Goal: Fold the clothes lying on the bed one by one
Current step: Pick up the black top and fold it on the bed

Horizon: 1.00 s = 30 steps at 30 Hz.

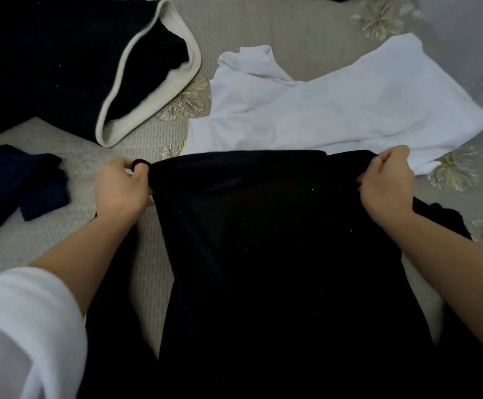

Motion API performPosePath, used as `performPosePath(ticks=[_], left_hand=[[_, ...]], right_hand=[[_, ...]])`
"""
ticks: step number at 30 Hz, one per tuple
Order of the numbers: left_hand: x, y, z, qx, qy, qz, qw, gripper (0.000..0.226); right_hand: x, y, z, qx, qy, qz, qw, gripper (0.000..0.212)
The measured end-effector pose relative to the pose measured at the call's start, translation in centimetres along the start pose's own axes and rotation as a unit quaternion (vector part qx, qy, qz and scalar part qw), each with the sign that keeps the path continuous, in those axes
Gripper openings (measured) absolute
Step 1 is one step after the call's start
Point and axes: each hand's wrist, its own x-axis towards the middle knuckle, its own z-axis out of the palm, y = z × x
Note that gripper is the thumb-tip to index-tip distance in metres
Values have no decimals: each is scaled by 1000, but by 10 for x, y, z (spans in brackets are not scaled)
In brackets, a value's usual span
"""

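A black garment (263, 240) hangs stretched in front of me, its top edge held level over the bed (263, 30). My left hand (119, 190) grips its upper left corner, where a small black loop shows by the fingers. Its upper right corner is gripped by my right hand (385, 184). The lower part of the garment drops out of view toward me. A white shirt (335, 110) lies crumpled just beyond the black garment.
A dark garment with a cream band (62, 67) lies at the back left. A dark navy piece (13, 182) sits on the left. The beige bedspread has floral prints, and a pale surface rises at the far right.
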Motion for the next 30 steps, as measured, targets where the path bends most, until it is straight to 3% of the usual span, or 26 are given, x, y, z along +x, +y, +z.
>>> performPosePath(ticks=[3, 8, 12, 14, 17, 20, 22, 24, 27, 30], left_hand=[[5, -7, 10, -30, -28, -59, 997, 14], [5, 0, 8, 78, -32, 55, 995, 28], [-2, 9, 8, 304, -149, 147, 929, 19], [-3, 11, 9, 362, -167, 162, 903, 16], [1, 14, 6, 343, -129, 192, 910, 5], [4, 15, -1, 192, -126, 173, 958, 8], [4, 15, -5, 102, -154, 130, 974, 8], [6, 13, -7, 67, -166, 92, 980, 13], [9, 10, -6, 89, -172, 64, 979, 20], [9, 2, -5, 217, -169, 132, 952, 20]], right_hand=[[1, 12, 6, -27, -35, 11, 999, 6], [5, 8, 10, -50, -99, -31, 993, 31], [5, 3, 14, -89, -117, -71, 986, 31], [5, 3, 14, -109, -117, -86, 983, 24], [6, 3, 11, -148, -132, -106, 974, 15], [6, -3, 8, -121, -101, -122, 980, 15], [0, -15, 11, -95, -83, -191, 974, 14], [-8, -32, 22, -79, -133, -273, 949, 22], [-22, -49, 46, -160, -217, -329, 905, 37], [-24, -53, 58, -259, -192, -341, 883, 30]])
